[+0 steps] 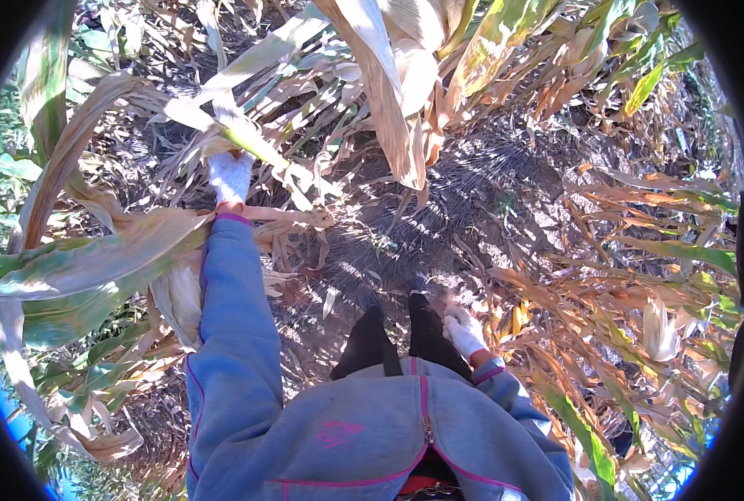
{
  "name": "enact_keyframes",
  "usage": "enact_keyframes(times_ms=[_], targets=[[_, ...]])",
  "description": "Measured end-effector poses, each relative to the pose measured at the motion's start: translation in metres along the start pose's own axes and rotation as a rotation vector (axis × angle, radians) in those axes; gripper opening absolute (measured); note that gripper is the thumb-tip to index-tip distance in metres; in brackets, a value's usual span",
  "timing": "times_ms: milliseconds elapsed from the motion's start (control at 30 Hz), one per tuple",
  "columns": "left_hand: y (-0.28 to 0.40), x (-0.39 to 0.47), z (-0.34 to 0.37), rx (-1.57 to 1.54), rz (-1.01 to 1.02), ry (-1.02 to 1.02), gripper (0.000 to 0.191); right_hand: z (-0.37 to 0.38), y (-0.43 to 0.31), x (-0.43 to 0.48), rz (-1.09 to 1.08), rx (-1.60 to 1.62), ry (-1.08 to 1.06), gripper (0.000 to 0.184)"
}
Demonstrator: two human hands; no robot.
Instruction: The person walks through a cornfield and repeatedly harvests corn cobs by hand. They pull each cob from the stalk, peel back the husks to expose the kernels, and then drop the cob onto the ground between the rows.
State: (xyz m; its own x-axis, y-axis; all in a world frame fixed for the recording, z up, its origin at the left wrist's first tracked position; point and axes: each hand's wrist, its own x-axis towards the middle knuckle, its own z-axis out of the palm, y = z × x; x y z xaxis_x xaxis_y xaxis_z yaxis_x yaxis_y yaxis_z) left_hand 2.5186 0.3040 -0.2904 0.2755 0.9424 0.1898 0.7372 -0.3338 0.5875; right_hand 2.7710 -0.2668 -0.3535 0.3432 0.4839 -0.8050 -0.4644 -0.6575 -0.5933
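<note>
My left hand [231, 178], in a white knit glove, reaches forward at the end of a straight arm. It meets a corn stalk [256, 145] with pale, dry leaves. Leaf and stalk cover its fingers, so I cannot tell whether they grip anything. Low beside my right leg hangs my right hand [464, 330], also in a white glove. Its fingers look curled, and nothing shows in them. Dry orange-brown corn leaves [528, 288] are the nearest things to it.
Large half-dry corn leaves [102, 257] cross over and beside my left forearm. More leaves and a husk [415, 75] hang ahead. A husk-covered corn ear [659, 332] is among the stalks on the right. My shoes stand on bare soil [447, 206] with straw litter.
</note>
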Motion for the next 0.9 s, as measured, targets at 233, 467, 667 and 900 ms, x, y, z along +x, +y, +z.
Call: enact_keyframes(times_ms=[233,467,667,900], targets=[[-0.026,-0.012,-0.026,0.240,0.311,-0.431,0.033,0.033,-0.017,0.001,-0.057,-0.101,0.085,0.034],[0.041,-0.105,-0.074,-0.366,-0.381,-0.783,0.079,0.106,-0.108,0.005,-0.344,-0.446,-0.096,0.040],[0.079,-0.141,-0.077,-0.851,-0.498,-0.751,0.073,0.187,-0.186,-0.025,-0.615,-0.452,-0.236,0.040],[0.077,-0.158,-0.068,-0.084,0.071,-0.703,0.039,0.250,-0.214,-0.028,-0.905,-0.491,-0.085,0.044]])
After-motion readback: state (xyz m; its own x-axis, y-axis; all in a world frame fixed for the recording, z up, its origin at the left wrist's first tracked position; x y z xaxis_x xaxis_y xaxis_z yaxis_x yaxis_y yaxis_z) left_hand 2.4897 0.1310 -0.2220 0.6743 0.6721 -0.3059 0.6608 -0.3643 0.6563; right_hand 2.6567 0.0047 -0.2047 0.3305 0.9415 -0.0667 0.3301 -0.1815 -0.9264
